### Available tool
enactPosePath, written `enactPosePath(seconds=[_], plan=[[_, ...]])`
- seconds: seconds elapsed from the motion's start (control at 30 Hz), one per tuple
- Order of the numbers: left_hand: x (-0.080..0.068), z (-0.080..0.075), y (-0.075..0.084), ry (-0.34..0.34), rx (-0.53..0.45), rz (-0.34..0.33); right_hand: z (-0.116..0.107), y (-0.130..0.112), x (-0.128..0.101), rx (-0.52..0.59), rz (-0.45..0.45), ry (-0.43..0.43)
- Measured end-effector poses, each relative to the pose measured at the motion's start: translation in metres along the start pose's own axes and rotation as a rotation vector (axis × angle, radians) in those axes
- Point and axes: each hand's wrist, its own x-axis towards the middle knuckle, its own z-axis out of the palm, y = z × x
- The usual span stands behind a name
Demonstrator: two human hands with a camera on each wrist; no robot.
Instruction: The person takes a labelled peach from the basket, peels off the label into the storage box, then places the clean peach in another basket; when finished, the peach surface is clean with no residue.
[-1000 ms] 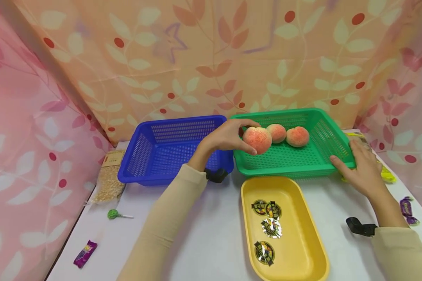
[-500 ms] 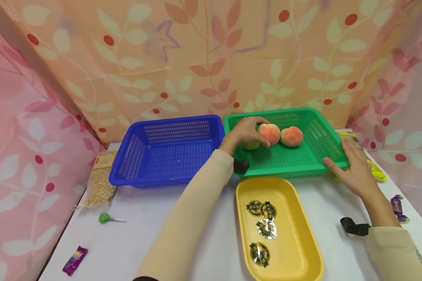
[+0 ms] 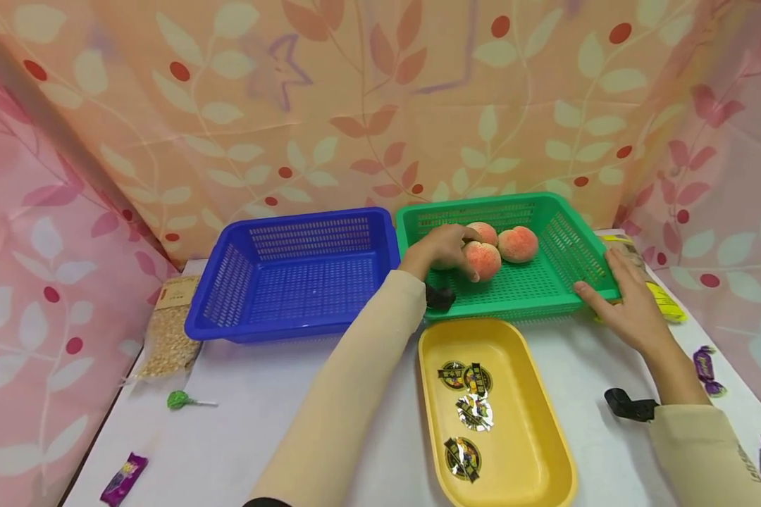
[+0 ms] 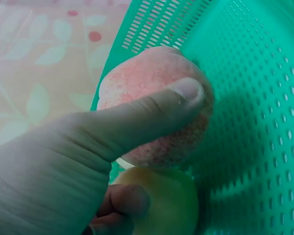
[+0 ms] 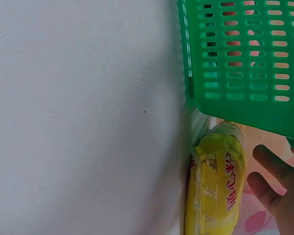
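Note:
In the head view my left hand (image 3: 445, 251) holds a peach (image 3: 482, 261) low inside the green basket (image 3: 501, 310). Its thumb lies across the peach (image 4: 157, 73) in the left wrist view. Just below that, a yellow-green fruit (image 4: 166, 200) touches the curled fingers, partly hidden by them. Two more peaches show in the basket: one (image 3: 484, 231) behind the held one, another (image 3: 518, 244) to its right. My right hand (image 3: 630, 303) grips the basket's right front corner, thumb over the rim and fingers along the outside. Two of its fingers stand off the basket in the right wrist view.
Left of the green basket is a blue basket (image 3: 292, 327); in front sits a yellow tray (image 3: 526, 422) bearing several stickers. A bag of grain (image 3: 168, 345), green lollipop (image 3: 179, 400) and purple-wrapped candies (image 3: 124, 479) lie around. A yellow packet (image 5: 215, 181) lies beside my right hand.
My left hand has carried the peach further right and down into the green basket, beside the other peaches. My right hand stays at the basket's corner. The head view has shifted slightly.

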Motion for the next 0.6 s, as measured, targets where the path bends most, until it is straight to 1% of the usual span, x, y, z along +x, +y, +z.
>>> enactPosePath(seconds=[0.07, 0.2, 0.33, 0.4, 0.5, 0.6], plan=[[0.000, 0.002, -0.005, -0.011, -0.018, -0.011, 0.000, -0.001, 0.000, 0.002, -0.001, -0.002], [0.000, 0.004, -0.012, -0.027, -0.068, -0.012, 0.000, 0.000, 0.000, 0.000, 0.002, 0.001], [0.000, 0.004, -0.013, -0.038, -0.063, -0.046, 0.000, 0.000, -0.001, -0.003, 0.008, 0.000], [0.000, 0.003, -0.014, -0.035, -0.036, -0.059, 0.000, -0.001, -0.001, -0.002, 0.007, -0.001], [-0.001, 0.002, -0.015, -0.042, -0.036, -0.050, 0.000, -0.002, -0.001, 0.003, 0.006, -0.001], [-0.002, 0.001, -0.015, -0.043, -0.036, -0.025, 0.000, -0.002, -0.001, 0.007, 0.001, 0.006]])
